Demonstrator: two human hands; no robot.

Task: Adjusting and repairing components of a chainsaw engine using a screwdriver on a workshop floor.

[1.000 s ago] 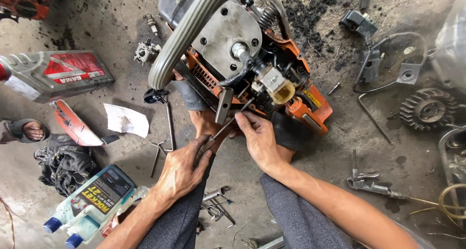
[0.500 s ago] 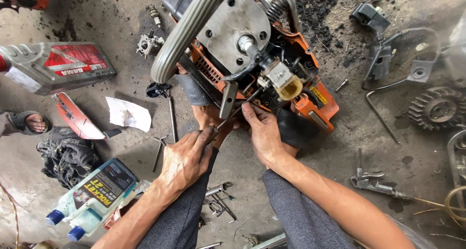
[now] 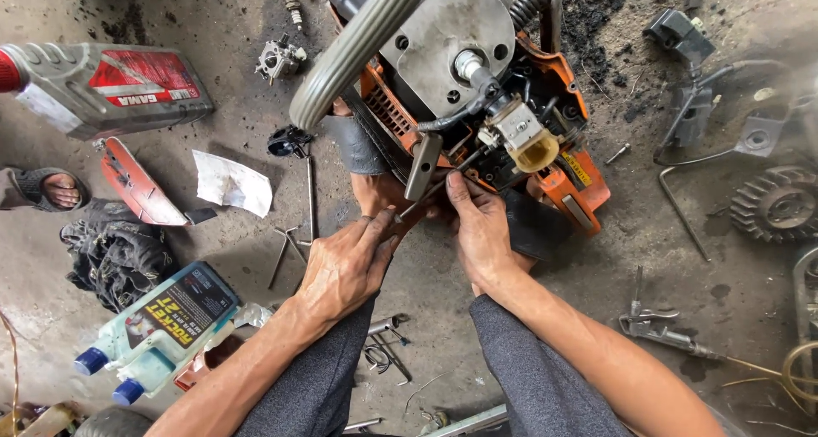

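Both hands have crept closer under the orange chainsaw body (image 3: 477, 88) on the floor. Left hand (image 3: 345, 267) grips a screwdriver (image 3: 417, 211); right hand (image 3: 481, 228) pinches its shaft beside the yellowed carburetor (image 3: 528, 139).

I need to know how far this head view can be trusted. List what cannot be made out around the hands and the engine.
- Screwdriver tip: hidden in the orange engine, behind a grey bracket.
- Left hand palm: faces down, so the grip on the handle is hidden.
- Right hand fingertips: buried against the engine.
- Engine top: cut off by the upper edge.
- Gear: blurred at the right edge.
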